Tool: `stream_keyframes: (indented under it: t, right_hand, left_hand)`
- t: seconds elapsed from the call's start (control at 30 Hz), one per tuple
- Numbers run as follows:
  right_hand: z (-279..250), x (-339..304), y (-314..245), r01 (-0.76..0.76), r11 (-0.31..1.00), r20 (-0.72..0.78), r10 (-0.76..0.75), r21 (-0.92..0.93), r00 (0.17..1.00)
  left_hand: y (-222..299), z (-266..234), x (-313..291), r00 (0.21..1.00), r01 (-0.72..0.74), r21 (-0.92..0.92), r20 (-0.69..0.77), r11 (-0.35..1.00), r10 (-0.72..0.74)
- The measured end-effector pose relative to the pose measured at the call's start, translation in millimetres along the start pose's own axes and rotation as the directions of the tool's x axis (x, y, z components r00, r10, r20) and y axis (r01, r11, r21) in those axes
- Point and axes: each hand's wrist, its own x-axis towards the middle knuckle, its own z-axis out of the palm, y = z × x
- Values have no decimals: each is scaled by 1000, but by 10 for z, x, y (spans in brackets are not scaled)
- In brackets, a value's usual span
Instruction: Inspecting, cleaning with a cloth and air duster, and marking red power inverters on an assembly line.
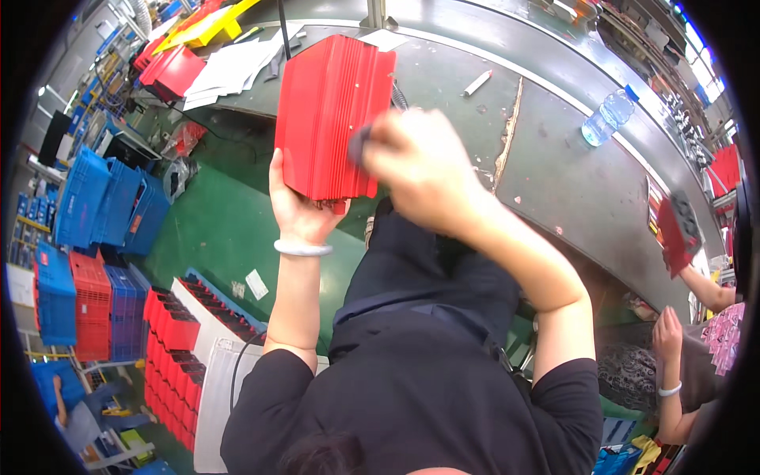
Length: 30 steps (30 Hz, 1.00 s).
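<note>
A bright red, box-shaped metal housing [324, 119] with ribbed fins stands tilted above the near edge of the workbench. My left hand [305, 207] grips it at its lower end, thumb along its left side. At its finned right side is my right hand [423, 166], blurred by motion, its fingers closed round a small dark object [359, 146]. That object lies close against the fins; the blur hides what kind it is and whether it touches.
On the grey workbench [570, 190] are a white marker pen [477, 82], a water bottle [608, 117] and paper sheets [237, 73]. Blue crates [83, 198] and stacked red housings [170, 324] stand to the left. At right, a co-worker's hand holds another red housing [677, 233].
</note>
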Motion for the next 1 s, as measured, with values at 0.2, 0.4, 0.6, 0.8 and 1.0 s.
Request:
stream_keyframes:
  t: [0.2, 0.4, 0.6, 0.8, 1.0]
  right_hand:
    - [42, -387, 39, -364, 703, 342, 181, 610, 922]
    - [358, -464, 1377, -702, 705, 72, 709, -103, 702]
    - [859, -319, 1824, -564, 687, 239, 707, -458, 665]
    - [1264, -23, 1669, -597, 654, 485, 752, -466, 446]
    - [878, -127, 1378, -603, -173, 549, 654, 779, 521]
  left_hand:
    - [107, -117, -82, 982, -103, 86, -149, 991, 115]
    - [202, -263, -212, 932, -269, 212, -190, 940, 310]
    - [229, -459, -256, 868, -412, 290, -166, 864, 469]
    - [339, -439, -484, 776, -377, 871, 110, 315, 621]
    - [514, -463, -819, 707, -303, 948, 294, -101, 644]
